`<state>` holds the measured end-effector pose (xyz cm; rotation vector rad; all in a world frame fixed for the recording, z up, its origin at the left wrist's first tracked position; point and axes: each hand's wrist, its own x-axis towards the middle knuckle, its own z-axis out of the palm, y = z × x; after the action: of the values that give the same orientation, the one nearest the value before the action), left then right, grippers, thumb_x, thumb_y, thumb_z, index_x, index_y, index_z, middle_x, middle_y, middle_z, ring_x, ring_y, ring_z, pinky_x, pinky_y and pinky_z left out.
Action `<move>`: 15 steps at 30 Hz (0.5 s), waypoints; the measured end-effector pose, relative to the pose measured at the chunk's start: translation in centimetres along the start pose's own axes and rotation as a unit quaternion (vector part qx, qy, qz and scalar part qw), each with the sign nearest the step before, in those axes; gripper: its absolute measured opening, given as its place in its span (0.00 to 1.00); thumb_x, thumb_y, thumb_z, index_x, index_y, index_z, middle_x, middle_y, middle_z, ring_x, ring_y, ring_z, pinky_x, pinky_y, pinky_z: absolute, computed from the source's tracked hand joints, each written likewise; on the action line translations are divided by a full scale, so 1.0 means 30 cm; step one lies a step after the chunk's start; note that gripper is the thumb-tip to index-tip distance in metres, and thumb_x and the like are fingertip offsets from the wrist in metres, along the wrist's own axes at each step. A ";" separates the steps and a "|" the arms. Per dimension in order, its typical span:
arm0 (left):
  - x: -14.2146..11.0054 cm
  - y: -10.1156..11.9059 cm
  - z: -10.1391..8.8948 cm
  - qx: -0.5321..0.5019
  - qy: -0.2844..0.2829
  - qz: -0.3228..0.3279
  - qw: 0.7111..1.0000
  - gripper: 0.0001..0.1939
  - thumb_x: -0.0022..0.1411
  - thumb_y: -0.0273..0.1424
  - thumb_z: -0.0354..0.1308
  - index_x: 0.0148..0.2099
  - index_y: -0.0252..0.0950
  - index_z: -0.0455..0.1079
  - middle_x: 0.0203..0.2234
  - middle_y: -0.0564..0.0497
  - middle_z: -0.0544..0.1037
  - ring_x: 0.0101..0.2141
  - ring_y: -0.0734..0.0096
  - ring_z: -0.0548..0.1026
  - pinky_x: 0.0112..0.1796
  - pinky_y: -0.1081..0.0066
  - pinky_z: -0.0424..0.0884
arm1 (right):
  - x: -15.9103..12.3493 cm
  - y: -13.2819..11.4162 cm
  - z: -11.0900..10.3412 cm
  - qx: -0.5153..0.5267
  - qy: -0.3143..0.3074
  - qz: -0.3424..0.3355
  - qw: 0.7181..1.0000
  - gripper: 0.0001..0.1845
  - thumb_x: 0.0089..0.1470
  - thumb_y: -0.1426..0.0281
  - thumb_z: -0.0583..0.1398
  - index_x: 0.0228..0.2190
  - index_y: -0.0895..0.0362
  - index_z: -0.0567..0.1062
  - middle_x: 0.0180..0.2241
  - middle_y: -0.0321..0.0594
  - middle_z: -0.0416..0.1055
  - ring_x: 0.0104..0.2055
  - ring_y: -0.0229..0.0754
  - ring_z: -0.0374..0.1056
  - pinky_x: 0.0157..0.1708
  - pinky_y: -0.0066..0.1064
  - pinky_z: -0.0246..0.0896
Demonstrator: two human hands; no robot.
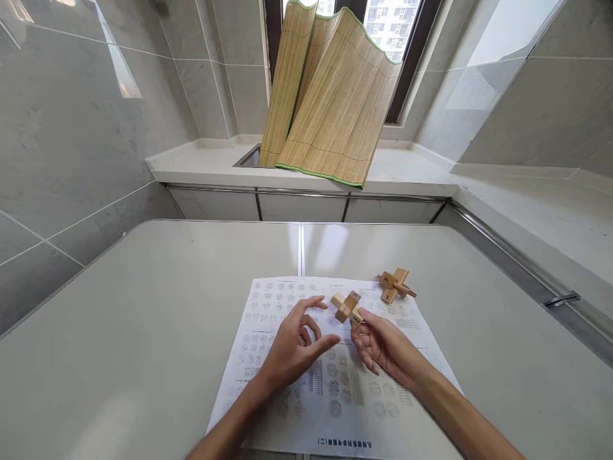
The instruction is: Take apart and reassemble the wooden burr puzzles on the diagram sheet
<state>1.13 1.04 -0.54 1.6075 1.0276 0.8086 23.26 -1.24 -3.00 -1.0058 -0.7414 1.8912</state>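
A small wooden burr puzzle [347, 306] of crossed, interlocked pieces is pinched by one end in my right hand [383, 345], above a printed sheet. Left of it, my left hand [301, 338] is held with thumb and fingers apart and nothing between them. Its fingertips point toward the puzzle without touching it. A second wooden burr puzzle [395, 285], with numbers on its pieces, rests at the upper right edge of the sheet. Rows of small puzzle diagrams cover the white instruction sheet [268, 358] beneath both hands.
The pale table [143, 319] has a seam down its middle. Beyond it, a bamboo mat [340, 108] leans on the white ledge [407, 169] before a window. Grey tiled walls [86, 128] stand on both sides.
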 end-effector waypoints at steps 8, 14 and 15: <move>0.003 0.015 -0.001 0.011 0.022 -0.009 1.000 0.23 0.68 0.45 0.62 0.60 0.41 0.69 0.50 0.45 0.77 0.29 0.74 0.72 0.30 0.72 0.70 | 0.039 -0.017 -0.094 0.183 0.071 -0.032 0.980 0.15 0.61 0.59 0.68 0.33 0.56 0.74 0.26 0.33 0.70 0.20 0.29 0.63 0.13 0.16 0.62; 0.005 0.021 -0.001 0.029 0.018 -0.017 0.999 0.22 0.69 0.46 0.61 0.58 0.39 0.70 0.38 0.49 0.77 0.30 0.71 0.72 0.32 0.70 0.69 | 0.044 -0.022 -0.135 0.242 0.013 -0.029 0.970 0.14 0.62 0.61 0.68 0.34 0.55 0.72 0.28 0.33 0.68 0.21 0.29 0.63 0.14 0.14 0.64; 0.005 0.021 -0.001 0.030 0.018 -0.016 0.999 0.22 0.69 0.46 0.60 0.58 0.39 0.70 0.37 0.50 0.77 0.30 0.70 0.72 0.32 0.70 0.69 | 0.044 -0.024 -0.134 0.257 0.011 -0.026 0.966 0.13 0.63 0.61 0.68 0.34 0.55 0.72 0.28 0.33 0.68 0.21 0.29 0.63 0.14 0.15 0.65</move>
<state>1.30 1.11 0.08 1.6277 1.1096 0.7951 26.59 0.67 -4.92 -0.6672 -0.2314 1.8839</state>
